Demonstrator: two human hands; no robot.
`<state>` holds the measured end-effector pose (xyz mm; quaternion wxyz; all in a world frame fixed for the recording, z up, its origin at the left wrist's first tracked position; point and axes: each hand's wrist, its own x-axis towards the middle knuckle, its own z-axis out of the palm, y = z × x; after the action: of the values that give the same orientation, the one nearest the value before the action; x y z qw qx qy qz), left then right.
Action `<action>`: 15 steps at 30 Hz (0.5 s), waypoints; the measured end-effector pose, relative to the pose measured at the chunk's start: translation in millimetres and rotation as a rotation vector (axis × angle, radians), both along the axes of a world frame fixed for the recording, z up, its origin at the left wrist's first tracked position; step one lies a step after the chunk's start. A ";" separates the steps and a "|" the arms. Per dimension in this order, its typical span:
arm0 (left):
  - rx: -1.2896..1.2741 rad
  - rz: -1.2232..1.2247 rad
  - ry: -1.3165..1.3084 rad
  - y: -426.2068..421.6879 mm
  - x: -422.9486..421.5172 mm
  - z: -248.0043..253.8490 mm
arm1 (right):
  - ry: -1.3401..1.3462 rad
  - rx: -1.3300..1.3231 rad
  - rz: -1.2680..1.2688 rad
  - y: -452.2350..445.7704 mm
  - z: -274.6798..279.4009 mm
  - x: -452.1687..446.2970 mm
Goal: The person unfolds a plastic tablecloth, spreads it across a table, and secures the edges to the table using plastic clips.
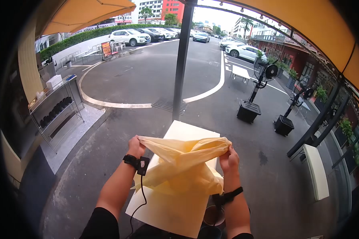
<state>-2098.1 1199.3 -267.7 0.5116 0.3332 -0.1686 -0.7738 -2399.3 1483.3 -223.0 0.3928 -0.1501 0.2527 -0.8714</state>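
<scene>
A thin, crumpled yellow sheet (179, 163) is stretched between my two hands, its top edge bunched and its lower part hanging in loose folds. Whether it is cloth or plastic, I cannot tell. My left hand (137, 146) pinches its upper left corner. At the upper right end, the fingers of my right hand (229, 158) are closed on the gathered edge. Beneath the sheet stands a narrow cream tabletop (165, 213), partly covered by it. Each wrist wears a black strap, and a cable runs down from the device on the left one.
Round containers (214, 215) stand by the table's near right side. A dark post (182, 63) rises beyond its far end. Two black fans (249, 110) (284, 124) and a pale bench (316, 171) are to the right. A metal shelf (56, 109) stands left; parked cars lie beyond.
</scene>
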 end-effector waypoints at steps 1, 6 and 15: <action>0.022 0.069 0.006 -23.1 15.9 -3.7 | 0.006 -0.027 -0.006 -5.6 24.3 -3.1; -0.752 0.006 -0.868 -51.5 154.5 51.7 | 0.282 -0.161 -0.047 -4.0 145.4 -25.6; -0.612 0.413 -1.244 -196.3 458.2 -85.9 | 0.517 -0.249 -0.289 88.7 316.7 -120.4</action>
<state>-1639.9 1003.0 -353.6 0.5272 0.5788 -0.5711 -0.2466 -2519.7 1572.0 93.7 0.1665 -0.3760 0.2545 -0.8753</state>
